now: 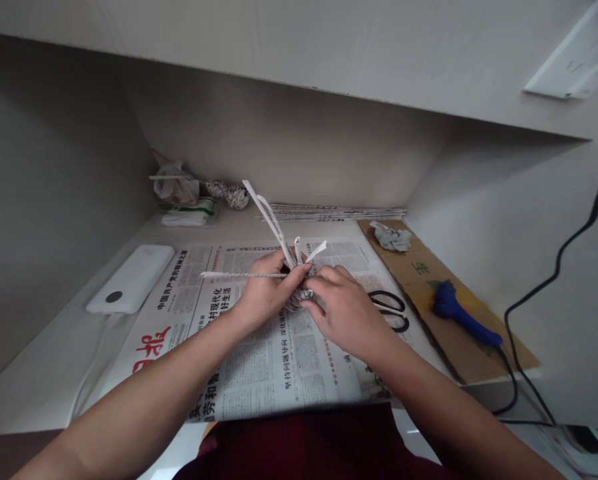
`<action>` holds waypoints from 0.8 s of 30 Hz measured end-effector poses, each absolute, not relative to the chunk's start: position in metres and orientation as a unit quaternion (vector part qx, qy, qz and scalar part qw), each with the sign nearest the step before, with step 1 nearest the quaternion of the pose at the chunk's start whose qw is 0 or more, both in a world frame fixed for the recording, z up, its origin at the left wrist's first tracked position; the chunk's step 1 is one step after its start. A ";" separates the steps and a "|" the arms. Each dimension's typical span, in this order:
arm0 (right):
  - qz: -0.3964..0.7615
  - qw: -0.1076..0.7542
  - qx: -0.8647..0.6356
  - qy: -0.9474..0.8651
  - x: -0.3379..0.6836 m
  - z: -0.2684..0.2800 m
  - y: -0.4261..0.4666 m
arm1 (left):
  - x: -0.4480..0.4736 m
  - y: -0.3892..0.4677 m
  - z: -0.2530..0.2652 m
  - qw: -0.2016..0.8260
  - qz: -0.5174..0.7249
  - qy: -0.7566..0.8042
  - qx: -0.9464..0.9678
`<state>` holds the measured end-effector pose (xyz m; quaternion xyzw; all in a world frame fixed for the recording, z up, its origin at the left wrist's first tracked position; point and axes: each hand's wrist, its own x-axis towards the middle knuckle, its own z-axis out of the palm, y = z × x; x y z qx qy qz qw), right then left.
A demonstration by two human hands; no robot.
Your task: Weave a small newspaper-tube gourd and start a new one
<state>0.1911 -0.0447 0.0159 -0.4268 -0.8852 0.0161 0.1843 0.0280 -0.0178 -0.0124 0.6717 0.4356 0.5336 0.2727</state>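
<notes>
Left hand (266, 290) and right hand (346, 310): I read both as clamped on woven paper piece (305, 294). Newspaper (259, 380) covers table's (59, 373) middle, partly hidden by forearms (179, 377). Cardboard (403, 267) lies along table's right edge. Scissors (405, 325) near right hand: only black handles show. Piece held mid-table over newspaper, mostly behind hands, long axis unclear to me; two long strips (270, 225) point toward far edge, leaning left; thin strip (243, 275) points at left edge.
</notes>
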 end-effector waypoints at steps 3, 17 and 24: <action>-0.027 0.165 -0.440 -0.882 0.186 0.014 -0.045 | 0.028 -0.016 -0.014 0.283 0.536 0.437 0.665; -0.038 0.132 -0.446 -0.884 0.178 0.016 -0.040 | 0.025 -0.012 -0.014 0.305 0.563 0.432 0.635; 0.102 0.199 -0.397 -0.890 0.186 0.016 -0.030 | 0.023 -0.011 -0.011 0.335 0.550 0.446 0.621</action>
